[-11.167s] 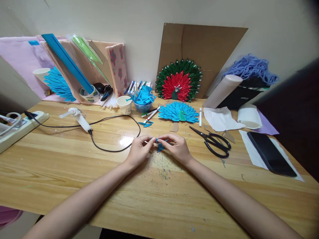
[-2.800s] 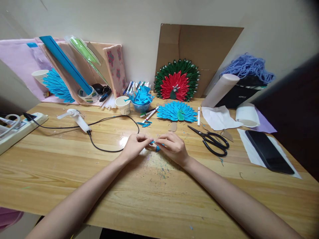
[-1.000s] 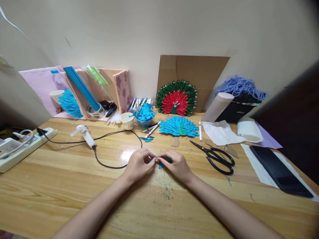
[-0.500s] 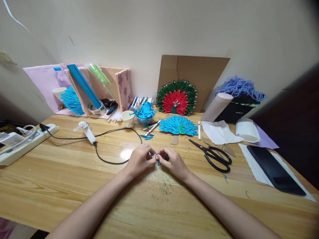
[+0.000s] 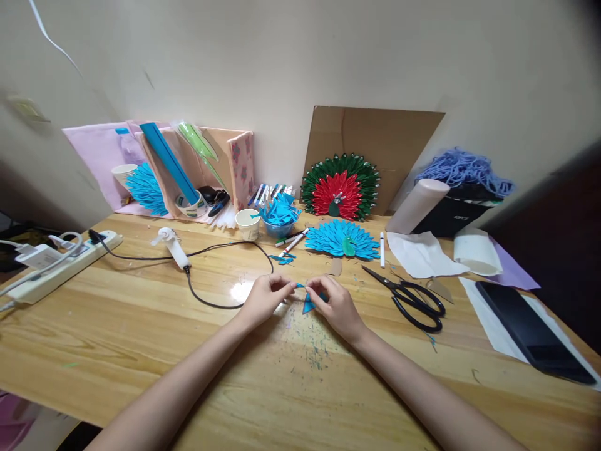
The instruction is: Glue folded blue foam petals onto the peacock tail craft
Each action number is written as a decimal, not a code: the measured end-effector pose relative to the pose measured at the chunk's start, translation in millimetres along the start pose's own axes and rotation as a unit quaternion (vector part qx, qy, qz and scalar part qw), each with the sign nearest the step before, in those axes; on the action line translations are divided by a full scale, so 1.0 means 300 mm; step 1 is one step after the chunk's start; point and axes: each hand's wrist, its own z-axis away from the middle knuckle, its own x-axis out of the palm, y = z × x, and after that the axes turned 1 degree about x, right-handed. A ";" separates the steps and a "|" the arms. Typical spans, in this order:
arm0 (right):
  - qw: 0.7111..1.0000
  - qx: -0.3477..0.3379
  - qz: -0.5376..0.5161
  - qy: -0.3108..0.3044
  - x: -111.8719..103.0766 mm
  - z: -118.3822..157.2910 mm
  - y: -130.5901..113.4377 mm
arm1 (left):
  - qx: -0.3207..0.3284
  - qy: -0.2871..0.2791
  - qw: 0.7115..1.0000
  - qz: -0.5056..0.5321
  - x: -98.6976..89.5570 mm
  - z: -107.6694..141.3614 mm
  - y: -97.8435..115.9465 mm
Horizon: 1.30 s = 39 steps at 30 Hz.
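Note:
Over the middle of the wooden table (image 5: 154, 351), my left hand (image 5: 267, 297) pinches one end of a small blue piece (image 5: 299, 286). Close beside it, my right hand (image 5: 334, 307) is closed at the piece's other end. A blue pointed scrap (image 5: 308, 305) shows under my right fingers; whether they hold it I cannot tell. Small blue and dark bits lie on the wood below. Beyond my hands sits a blue fan-shaped paper peacock (image 5: 328, 239) with a green body. Behind it a red and green peacock (image 5: 337, 194) leans on a cardboard sheet (image 5: 394, 141).
Black scissors (image 5: 413, 300) and a phone (image 5: 530, 332) lie to the right. A white glue gun (image 5: 173, 249) with a black cord is on the left, near a power strip (image 5: 61, 269). Behind are a paper cup (image 5: 247, 227) and a bowl of blue pieces (image 5: 278, 227).
My hands have moved slightly apart, and the blue piece shows between them. More of the blue scrap shows by my right hand. The whole view has shifted a little.

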 end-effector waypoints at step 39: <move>0.998 0.034 -0.042 0.012 -0.010 -0.008 -0.015 | 0.065 0.018 0.994 -0.085 0.012 0.005 -0.010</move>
